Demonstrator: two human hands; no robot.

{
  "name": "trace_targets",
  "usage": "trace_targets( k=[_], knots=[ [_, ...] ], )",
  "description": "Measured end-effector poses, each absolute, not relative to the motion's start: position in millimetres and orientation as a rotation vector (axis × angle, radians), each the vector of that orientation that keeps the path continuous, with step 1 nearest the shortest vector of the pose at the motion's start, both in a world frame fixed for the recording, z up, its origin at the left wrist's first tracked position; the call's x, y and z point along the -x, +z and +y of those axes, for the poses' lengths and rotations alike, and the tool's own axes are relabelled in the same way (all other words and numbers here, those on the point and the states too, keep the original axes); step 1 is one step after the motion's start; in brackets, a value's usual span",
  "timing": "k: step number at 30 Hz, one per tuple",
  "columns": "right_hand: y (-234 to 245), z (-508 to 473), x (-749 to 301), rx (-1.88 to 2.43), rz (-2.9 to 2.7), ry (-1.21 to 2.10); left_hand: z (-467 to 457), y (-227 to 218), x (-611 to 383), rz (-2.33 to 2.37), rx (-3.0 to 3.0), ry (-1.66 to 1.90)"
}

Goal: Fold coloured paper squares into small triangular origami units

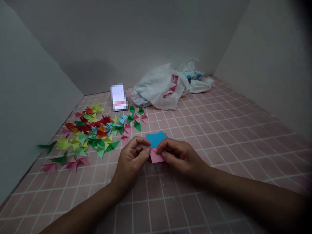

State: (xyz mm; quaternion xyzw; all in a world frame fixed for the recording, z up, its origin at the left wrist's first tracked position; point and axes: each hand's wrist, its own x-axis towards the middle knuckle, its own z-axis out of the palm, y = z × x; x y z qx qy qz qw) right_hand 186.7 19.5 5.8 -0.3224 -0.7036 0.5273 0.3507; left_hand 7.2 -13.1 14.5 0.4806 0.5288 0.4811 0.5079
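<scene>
Between my two hands is a small piece of pink origami paper (156,158), partly folded. My left hand (134,156) pinches its left corner between thumb and forefinger. On the other side, my right hand (179,154) grips its upper right edge with thumb and bent fingers. Just behind the pink paper lies blue paper (156,139), with an orange corner (166,134) peeking out at its right. My fingers hide part of the folds.
A spread of folded paper cranes (96,142) in many colours covers the left side of the pink checked surface (219,130). A lit phone (119,97) leans at the back. White plastic bags (161,86) lie behind, near the wall (146,32).
</scene>
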Motion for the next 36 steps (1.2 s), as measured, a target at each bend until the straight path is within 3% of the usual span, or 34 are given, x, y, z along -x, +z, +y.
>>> trace_targets(
  k=[13,23,36],
  knots=[
    [4.9,19.9,-186.2,0.824,-1.909,1.281,-10.9,15.6,-7.7,1.279,-1.194,1.125],
    [3.5,18.3,-183.7,0.758,-1.371,1.89,-9.4,14.7,-7.6,1.267,-1.215,1.208],
    [5.3,21.0,-182.6,0.807,-1.433,1.849,-10.5,14.6,-10.3,1.284,-1.287,1.228]
  ],
)
